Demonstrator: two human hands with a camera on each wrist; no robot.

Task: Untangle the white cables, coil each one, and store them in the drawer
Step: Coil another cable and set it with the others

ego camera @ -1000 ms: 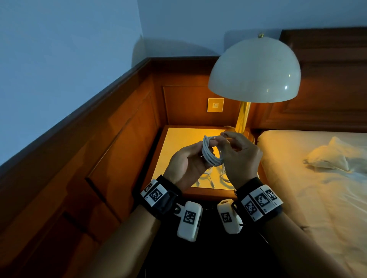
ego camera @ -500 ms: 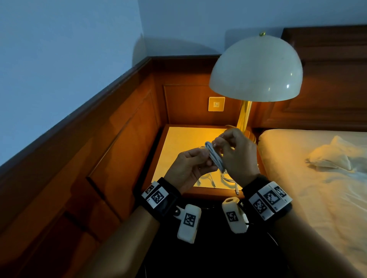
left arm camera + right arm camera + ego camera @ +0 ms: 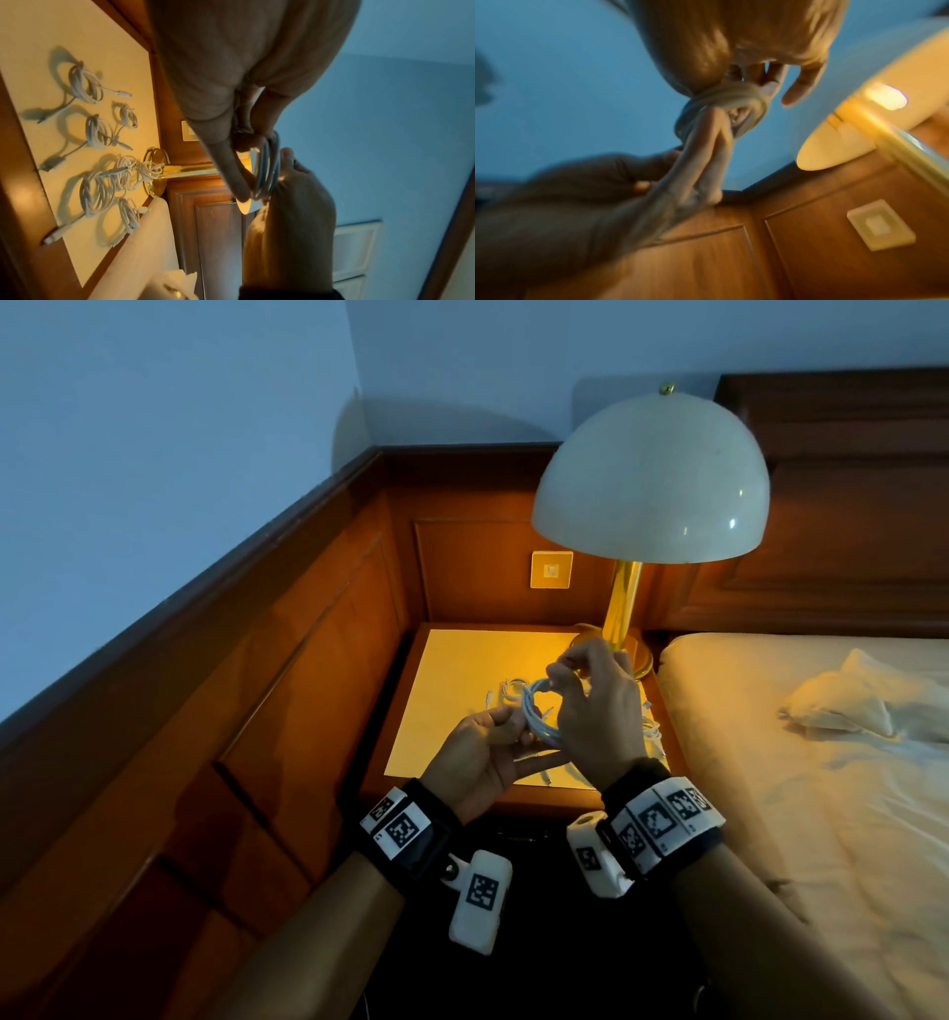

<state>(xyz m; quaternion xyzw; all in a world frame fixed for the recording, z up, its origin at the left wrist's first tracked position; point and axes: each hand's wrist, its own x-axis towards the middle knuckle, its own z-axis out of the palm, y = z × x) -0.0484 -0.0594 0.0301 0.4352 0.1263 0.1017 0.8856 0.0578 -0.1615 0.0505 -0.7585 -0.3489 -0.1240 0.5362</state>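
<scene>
A bed [image 3: 801, 762] with pale sheets is seen at the right of the head view, and a wood-panelled wall [image 3: 287, 690] at the left. Between them stands a wooden nightstand [image 3: 462, 690], lit yellow by a brass lamp [image 3: 649, 480] with a white dome shade; a pale wall switch plate [image 3: 551, 569] is set in the panel behind. No readable writing is found; only black-and-white square markers are carried on the wristbands [image 3: 662, 819]. Several coiled white cables [image 3: 97, 182] lying in loose bundles on the nightstand top are shown plainly by the left wrist view, whereas most of them are hidden behind the hands in the head view. The right wrist view is blurred. A coiled white cable [image 3: 536, 713] is held above the nightstand, between both hands. It is gripped by the left hand [image 3: 482, 762] from below, fingers curled about the loops, and pinched by the right hand [image 3: 595, 706] at its upper part, the remaining fingers being spread.
</scene>
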